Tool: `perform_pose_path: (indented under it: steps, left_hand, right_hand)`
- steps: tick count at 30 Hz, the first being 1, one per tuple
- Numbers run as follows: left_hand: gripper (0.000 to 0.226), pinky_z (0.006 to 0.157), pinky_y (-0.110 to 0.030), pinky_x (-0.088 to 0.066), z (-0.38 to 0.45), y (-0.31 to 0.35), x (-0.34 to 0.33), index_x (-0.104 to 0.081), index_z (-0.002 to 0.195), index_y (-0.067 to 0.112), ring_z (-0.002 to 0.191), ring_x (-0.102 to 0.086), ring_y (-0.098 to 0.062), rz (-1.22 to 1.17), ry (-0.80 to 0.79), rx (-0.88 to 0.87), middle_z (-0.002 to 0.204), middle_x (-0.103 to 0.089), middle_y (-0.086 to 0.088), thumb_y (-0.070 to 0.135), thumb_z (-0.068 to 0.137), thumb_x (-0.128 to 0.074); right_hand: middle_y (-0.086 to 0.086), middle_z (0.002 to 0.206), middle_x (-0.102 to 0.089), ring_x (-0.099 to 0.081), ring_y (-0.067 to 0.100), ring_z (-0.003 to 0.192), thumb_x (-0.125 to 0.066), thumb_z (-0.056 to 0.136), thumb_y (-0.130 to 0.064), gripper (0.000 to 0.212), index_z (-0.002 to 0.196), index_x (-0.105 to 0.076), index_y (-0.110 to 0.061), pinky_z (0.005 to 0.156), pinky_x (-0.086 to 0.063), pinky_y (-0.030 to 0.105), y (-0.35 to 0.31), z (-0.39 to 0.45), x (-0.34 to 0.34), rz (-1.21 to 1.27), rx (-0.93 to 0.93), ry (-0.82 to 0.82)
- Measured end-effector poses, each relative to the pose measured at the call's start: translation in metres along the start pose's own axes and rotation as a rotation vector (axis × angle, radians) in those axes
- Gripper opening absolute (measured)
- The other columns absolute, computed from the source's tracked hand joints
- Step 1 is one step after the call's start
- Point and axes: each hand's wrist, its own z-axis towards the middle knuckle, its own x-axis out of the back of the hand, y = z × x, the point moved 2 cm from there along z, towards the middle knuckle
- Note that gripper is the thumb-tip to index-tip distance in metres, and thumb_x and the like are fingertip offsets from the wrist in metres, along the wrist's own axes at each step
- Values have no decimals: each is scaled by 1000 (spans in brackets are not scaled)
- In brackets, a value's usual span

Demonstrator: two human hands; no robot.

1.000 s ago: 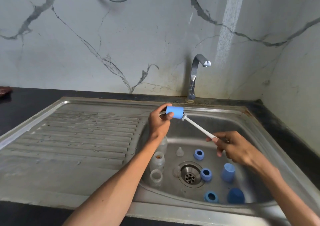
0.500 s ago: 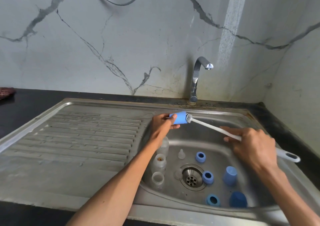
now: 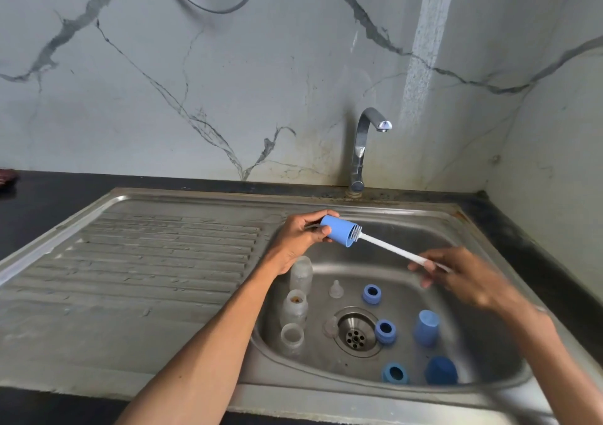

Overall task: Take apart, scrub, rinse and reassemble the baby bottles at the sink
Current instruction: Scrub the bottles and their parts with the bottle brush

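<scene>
My left hand [image 3: 298,238] grips a light blue bottle cap [image 3: 339,231] on its side above the basin. The bristle head of a white bottle brush [image 3: 390,247] sits inside the cap's mouth. My right hand [image 3: 463,276], blurred, holds the brush handle. In the basin [image 3: 456,228] stand three clear bottles [image 3: 294,307] along the left wall. Two clear teats [image 3: 336,289] lie near the drain [image 3: 356,332]. Three blue collar rings [image 3: 385,330], a light blue cap [image 3: 426,326] and a dark blue cap [image 3: 440,370] lie to the right.
A ribbed steel drainboard [image 3: 156,261] stretches to the left of the basin. The chrome tap [image 3: 362,150] stands at the back with no water running. Black counter [image 3: 49,193] borders the sink, and marble-patterned walls close the back and right.
The brush head has gone deeper into the cap and my right hand has slid up the handle toward it. The cap's mouth now tilts lower to the right.
</scene>
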Motion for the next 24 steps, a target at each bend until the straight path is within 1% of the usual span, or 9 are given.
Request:
perform_pose_path:
  steps: [4, 6, 9, 12, 15, 18, 20, 22, 24]
  left_hand:
    - [29, 91, -33, -57, 2, -1, 3, -66, 116, 4, 93, -65, -16, -112, 115, -2, 111, -67, -12, -11, 93, -57]
    - [21, 89, -35, -58, 5, -4, 5, -68, 111, 3, 90, -67, -20, -187, 239, 21, 108, -68, -15, -6, 95, -56]
    - [21, 88, -38, -59, 7, -9, 8, -68, 113, -3, 85, -69, -20, -105, 358, 31, 107, -69, -18, -4, 95, -59]
    - [25, 84, -34, -60, 5, -13, 9, -68, 117, 0, 77, -71, -18, 60, 305, 32, 106, -70, -16, -5, 93, -61]
    - [27, 91, -42, -58, 3, -12, 7, -68, 119, 2, 82, -72, -22, 96, 184, 52, 108, -70, -15, -4, 94, -61]
    - [31, 90, -37, -58, 3, -5, 3, -62, 125, -3, 91, -70, -22, -152, 120, 79, 109, -69, -12, -7, 94, -57]
    - [28, 87, -33, -59, 4, -1, 3, -65, 118, 1, 94, -69, -21, -244, 131, 81, 107, -69, -9, -8, 94, -56]
    - [24, 84, -31, -59, 4, -2, 6, -67, 112, 3, 94, -69, -21, -262, 143, 76, 108, -69, -11, -7, 93, -57]
    - [24, 83, -30, -59, 4, -5, 8, -67, 115, 0, 94, -69, -20, -261, 161, 80, 109, -69, -12, -6, 94, -58]
  right_hand:
    - [-2, 63, -58, -46, -2, 48, -47, 104, -19, 25, 105, -69, -30, 52, -37, 12, -6, 0, -3, 150, 10, -117]
    - [-4, 63, -63, -52, -2, 56, -51, 102, -21, 23, 103, -68, -37, 59, -39, 16, -6, 3, -5, 92, 13, -54]
    - [-7, 92, -73, -64, 10, 82, -62, 96, -28, 26, 116, -66, -44, 71, -46, 24, -11, 1, -8, -78, -36, 115]
    - [-4, 101, -75, -66, 16, 81, -66, 92, -31, 35, 124, -64, -46, 66, -44, 28, -24, -12, 2, -370, -76, 355]
    - [2, 99, -77, -70, 27, 90, -71, 87, -22, 35, 117, -71, -39, 70, -50, 33, -25, -17, 7, -353, 1, 531]
    - [2, 100, -76, -68, 21, 84, -70, 90, -22, 27, 115, -72, -31, 67, -43, 28, -22, -11, -4, -137, -17, 404]
    - [-4, 86, -71, -60, 9, 72, -71, 89, -33, 20, 108, -71, -27, 62, -41, 24, -18, -5, -10, -67, -49, 321]
    - [-9, 70, -60, -53, 4, 63, -71, 87, -46, 24, 99, -73, -25, 54, -36, 22, -16, -5, -6, -87, -114, 346]
    - [-5, 68, -60, -57, 15, 65, -66, 85, -59, 30, 95, -74, -31, 58, -37, 26, -16, -11, 1, -240, -166, 424]
